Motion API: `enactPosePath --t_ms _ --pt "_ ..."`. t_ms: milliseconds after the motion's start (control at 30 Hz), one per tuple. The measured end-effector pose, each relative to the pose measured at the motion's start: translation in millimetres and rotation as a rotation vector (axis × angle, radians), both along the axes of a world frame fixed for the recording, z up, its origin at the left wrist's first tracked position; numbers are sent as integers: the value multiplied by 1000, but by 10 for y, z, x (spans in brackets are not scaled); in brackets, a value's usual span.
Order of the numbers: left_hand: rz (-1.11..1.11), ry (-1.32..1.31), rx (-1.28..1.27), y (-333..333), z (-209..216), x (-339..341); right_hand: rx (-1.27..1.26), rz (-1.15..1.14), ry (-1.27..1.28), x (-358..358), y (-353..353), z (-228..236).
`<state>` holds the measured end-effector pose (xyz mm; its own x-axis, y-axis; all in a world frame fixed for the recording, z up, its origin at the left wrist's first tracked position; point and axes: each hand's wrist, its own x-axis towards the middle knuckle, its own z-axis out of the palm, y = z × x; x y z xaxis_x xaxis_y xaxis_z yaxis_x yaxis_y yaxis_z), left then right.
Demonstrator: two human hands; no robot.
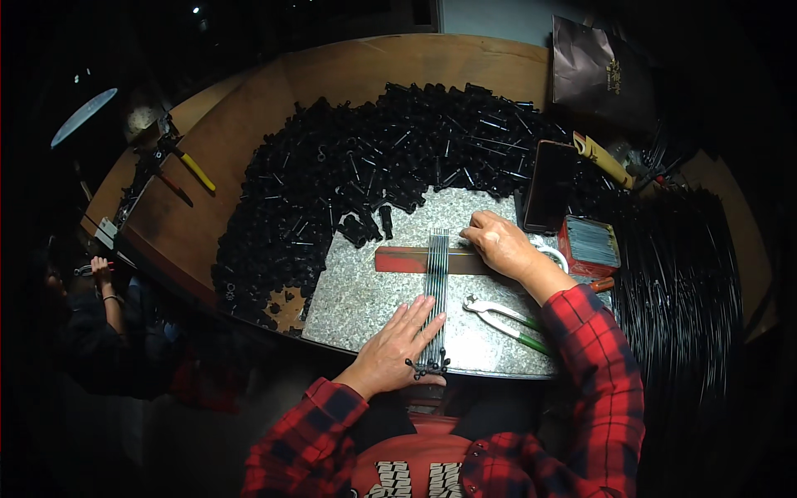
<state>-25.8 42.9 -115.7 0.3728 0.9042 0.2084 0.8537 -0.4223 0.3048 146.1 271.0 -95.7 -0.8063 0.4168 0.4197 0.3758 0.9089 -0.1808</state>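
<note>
A row of thin metal rods (437, 266) with black knobs at the near end lies side by side across a bar (399, 259), red at its left part and dark further right. My left hand (400, 342) rests on the near part of the rods, fingers stretched out and flat. Just right of the rods' far ends, my right hand (501, 241) is closed in a pinch over the bar; anything between its fingertips is hidden. Green-handled pincers (498, 314) lie on the speckled grey slab (349, 303), near my right forearm.
Small black parts (390, 149) heap behind and left of the slab, inside a wooden rim (415, 51). A phone (548, 184), a red tin (588, 249) of thin pieces and long dark strands (685, 282) stand right. Yellow-handled pliers (196, 171) and another person's hand (101, 267) are left.
</note>
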Motion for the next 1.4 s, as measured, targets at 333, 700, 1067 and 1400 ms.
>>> enactPosePath --t_ms 333,700,1067,1400 --pt "11 -3 30 -29 3 -3 46 16 6 -64 -53 54" --pt "15 -9 39 -32 -3 -23 -262 -59 106 -71 -243 131" --pt "12 -41 62 -34 -69 10 -188 -162 -34 -31 -310 -28" --pt "27 -44 38 -71 -15 -36 148 -344 44 825 -123 501"
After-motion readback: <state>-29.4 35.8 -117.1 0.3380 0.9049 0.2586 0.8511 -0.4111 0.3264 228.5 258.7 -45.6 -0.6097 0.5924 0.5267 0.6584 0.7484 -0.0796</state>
